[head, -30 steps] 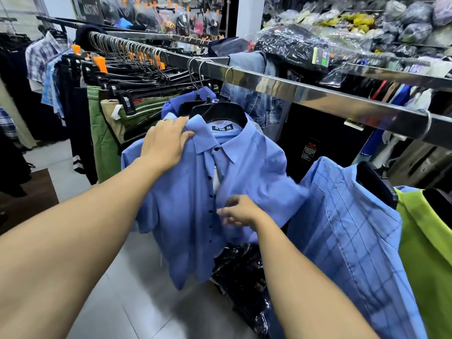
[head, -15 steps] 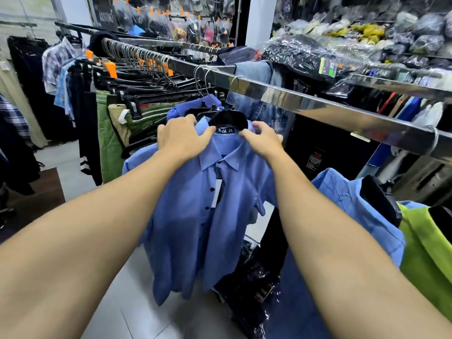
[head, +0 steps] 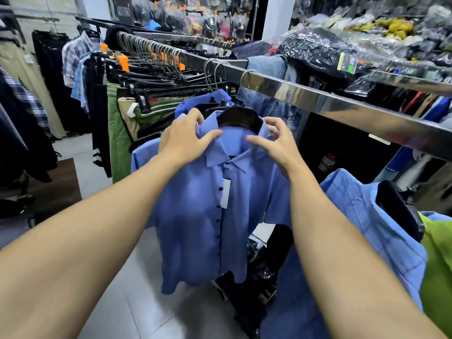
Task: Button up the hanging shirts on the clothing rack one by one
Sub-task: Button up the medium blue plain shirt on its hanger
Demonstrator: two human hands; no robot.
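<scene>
Blue shirt (head: 195,216) buttoned (collar excepted) — left hand (head: 183,140) pinches collar, right hand (head: 276,145) spread; checked shirt (head: 367,216), 3 o'clock, remains.

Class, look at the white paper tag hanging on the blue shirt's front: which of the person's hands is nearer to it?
Roughly equal: the left hand grips the collar up-left of the tag; the right hand hovers up-right.

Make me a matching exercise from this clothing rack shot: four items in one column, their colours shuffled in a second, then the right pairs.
Items:
1. shirt being handled
2. its hanger
3. garment at far right edge
4. clips on the trouser hangers

Colours:
A. orange
B. lime green
C. blue
D. black

Pairs: 1-C, 2-D, 3-B, 4-A
</scene>
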